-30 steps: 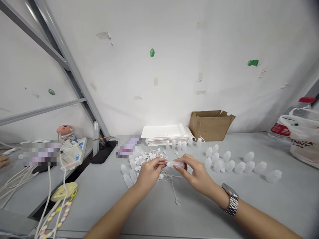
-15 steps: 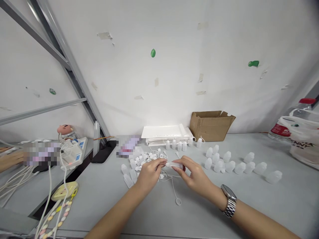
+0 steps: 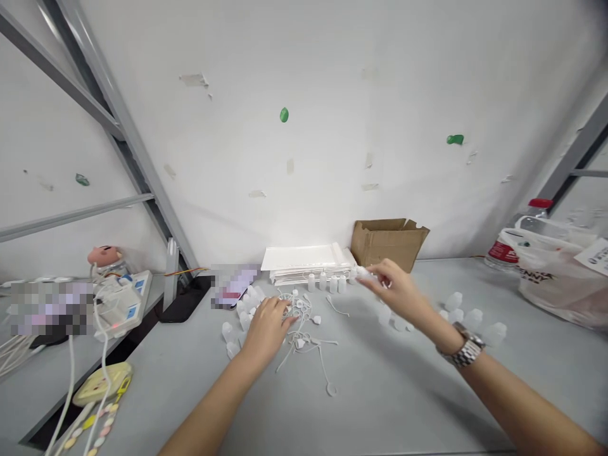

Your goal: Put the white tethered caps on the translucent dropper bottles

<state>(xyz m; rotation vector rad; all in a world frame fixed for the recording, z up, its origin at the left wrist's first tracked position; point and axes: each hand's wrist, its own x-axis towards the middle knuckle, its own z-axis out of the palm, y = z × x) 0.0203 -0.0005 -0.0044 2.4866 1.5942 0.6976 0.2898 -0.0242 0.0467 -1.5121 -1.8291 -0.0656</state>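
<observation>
White plastic cords tangled with small caps lie on a pale grey table. What's on them?

The left hand, at the tangle's 9 o'clock. Its fingers curve loosely down onto the cords; whether they've hold of one, I can't tell.

And the right hand?

Raised at 3 o'clock, thumb and fingers pinched nearly shut on a small white plastic piece, too small to name. A silver link wristwatch circles that wrist.

How many bottles?

Five upright white plastic bottles stand in a row at 1 o'clock. Translucent white bottles lie at 9 o'clock, too bunched to count; at least five more sit at 3 o'clock.

Any writing?

A white plastic carrier bag at 3 o'clock shows "ENNY" among partly hidden letters. The red-capped clear plastic bottle behind it has a red label I can't read.
</observation>
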